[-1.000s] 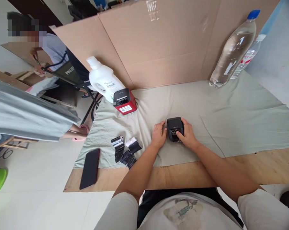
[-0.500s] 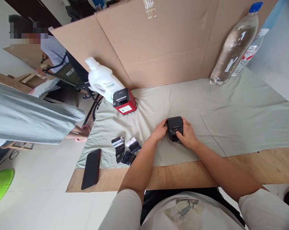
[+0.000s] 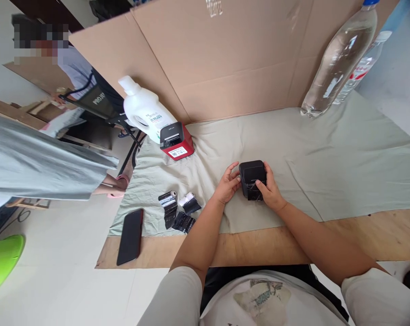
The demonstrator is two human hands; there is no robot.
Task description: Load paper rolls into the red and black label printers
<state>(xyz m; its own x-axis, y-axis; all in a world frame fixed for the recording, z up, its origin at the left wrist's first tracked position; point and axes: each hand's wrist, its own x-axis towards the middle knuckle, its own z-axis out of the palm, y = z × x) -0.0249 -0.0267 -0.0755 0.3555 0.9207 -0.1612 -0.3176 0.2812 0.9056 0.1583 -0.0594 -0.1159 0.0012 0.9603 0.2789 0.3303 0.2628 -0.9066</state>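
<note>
A small black box-shaped device, apparently a compact printer [image 3: 253, 170], sits on the cloth in front of me. A strip of shiny black film [image 3: 254, 192] hangs over its near face. My right hand [image 3: 272, 191] grips the printer's right side, with the thumb pressed on the film. On the other side, my left hand [image 3: 228, 184] has its fingers apart, and the fingertips are close to the printer's left edge; I cannot tell whether they touch it. Left of my forearm lie two small rolls of black film [image 3: 169, 208] [image 3: 190, 203] and a loose black piece [image 3: 184, 222].
A red-and-black printer-like box [image 3: 177, 141] stands before a white jug [image 3: 145, 111]. A phone [image 3: 130, 237] lies at the table's left corner. Two water bottles [image 3: 340, 59] [image 3: 364, 68] lean at the back right, near a cardboard panel [image 3: 225, 63]. Other people [image 3: 48, 154] are on the left.
My left hand has loosened from the printer's left side, its fingers spreading. The right hand keeps its hold, and the film now hangs flatter over the near face. The view has shifted slightly.
</note>
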